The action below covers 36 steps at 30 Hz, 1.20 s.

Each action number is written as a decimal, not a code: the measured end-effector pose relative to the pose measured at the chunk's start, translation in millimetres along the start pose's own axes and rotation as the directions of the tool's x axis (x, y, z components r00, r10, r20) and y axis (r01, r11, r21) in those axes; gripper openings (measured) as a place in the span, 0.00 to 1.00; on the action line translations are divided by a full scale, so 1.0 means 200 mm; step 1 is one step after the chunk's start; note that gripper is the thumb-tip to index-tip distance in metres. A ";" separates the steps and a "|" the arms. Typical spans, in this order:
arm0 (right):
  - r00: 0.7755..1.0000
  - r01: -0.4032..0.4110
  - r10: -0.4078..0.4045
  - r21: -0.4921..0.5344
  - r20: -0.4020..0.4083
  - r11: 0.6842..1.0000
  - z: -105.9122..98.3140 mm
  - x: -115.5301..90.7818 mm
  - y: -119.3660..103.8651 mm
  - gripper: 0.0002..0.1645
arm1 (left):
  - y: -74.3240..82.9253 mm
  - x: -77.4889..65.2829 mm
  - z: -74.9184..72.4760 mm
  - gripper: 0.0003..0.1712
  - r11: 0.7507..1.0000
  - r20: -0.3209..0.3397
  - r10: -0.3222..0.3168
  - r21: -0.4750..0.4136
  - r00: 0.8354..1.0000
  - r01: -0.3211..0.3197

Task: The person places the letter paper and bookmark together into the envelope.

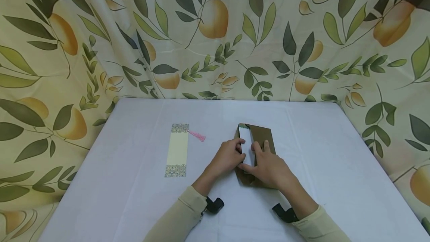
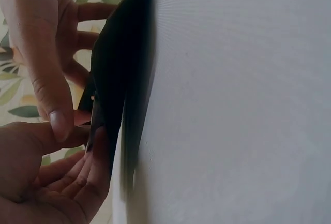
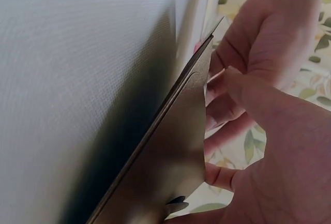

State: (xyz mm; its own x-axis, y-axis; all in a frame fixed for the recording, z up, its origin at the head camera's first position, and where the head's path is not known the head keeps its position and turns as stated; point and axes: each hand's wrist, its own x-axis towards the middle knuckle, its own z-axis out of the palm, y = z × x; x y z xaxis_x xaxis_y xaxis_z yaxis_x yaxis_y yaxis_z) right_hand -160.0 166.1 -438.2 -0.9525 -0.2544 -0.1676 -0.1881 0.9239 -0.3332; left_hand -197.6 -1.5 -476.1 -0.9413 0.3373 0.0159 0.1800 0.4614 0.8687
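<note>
A brown envelope [image 1: 262, 134], tilted up from the cloth in the wrist views, lies under both hands. A white strip [image 1: 246, 137] with a patterned top end shows along its left part. At the envelope's left edge my left hand [image 1: 228, 155] pinches, thumb above and fingers below the edge in the left wrist view. My right hand [image 1: 268, 165] grips the envelope from the right, fingers bent on its face beside the strip and thumb stretched to the left fingertips. Hands hide the strip's lower part. Left of them lies a cream bookmark [image 1: 178, 148] with a pink tassel [image 1: 197, 136].
White cloth covers the table [image 1: 134, 197]. Behind it hangs a curtain [image 1: 215, 66] printed with fruit and leaves. Black wrist cameras are strapped beneath both cuffs, close over the cloth.
</note>
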 end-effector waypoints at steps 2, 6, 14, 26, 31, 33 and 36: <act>1.000 0.006 -0.006 -0.003 -0.001 1.000 0.00 0.00 0.00 0.40 | 0.00 0.00 0.00 0.24 1.000 0.019 -0.005 -0.008 1.000 0.005; 1.000 0.016 -0.016 -0.005 -0.005 1.000 0.00 0.00 0.00 0.38 | 0.01 0.00 0.01 0.26 1.000 0.033 -0.014 -0.019 0.999 0.014; 1.000 0.004 -0.004 0.025 0.013 1.000 0.01 0.00 0.00 0.41 | 0.00 0.00 0.03 0.27 1.000 0.102 0.002 -0.029 0.995 0.001; 1.000 0.006 -0.008 0.036 0.031 0.999 0.01 0.00 -0.02 0.39 | -0.01 0.00 0.03 0.25 0.999 0.141 0.027 0.028 0.990 -0.031; 1.000 0.020 -0.020 0.019 0.022 1.000 0.01 0.00 -0.01 0.41 | 0.00 0.00 -0.01 0.21 0.998 0.135 0.054 0.016 0.989 -0.057; 1.000 0.021 -0.022 0.017 0.019 1.000 0.01 0.00 -0.01 0.40 | 0.00 0.00 -0.03 0.20 0.998 0.136 0.066 0.000 0.989 -0.066; 1.000 0.016 -0.016 0.012 0.023 1.000 0.01 0.00 -0.01 0.40 | 0.00 0.00 -0.07 0.19 0.996 0.140 0.087 -0.007 0.986 -0.087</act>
State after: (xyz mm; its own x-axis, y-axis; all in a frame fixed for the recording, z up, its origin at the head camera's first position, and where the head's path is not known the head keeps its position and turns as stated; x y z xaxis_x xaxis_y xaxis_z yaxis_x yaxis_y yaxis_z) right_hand -159.9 163.9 -439.6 -0.9436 -0.2757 -0.1832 -0.2003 0.9163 -0.3468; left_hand -202.1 -13.2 -469.9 -0.8728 0.4876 0.0221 0.2593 0.4248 0.8674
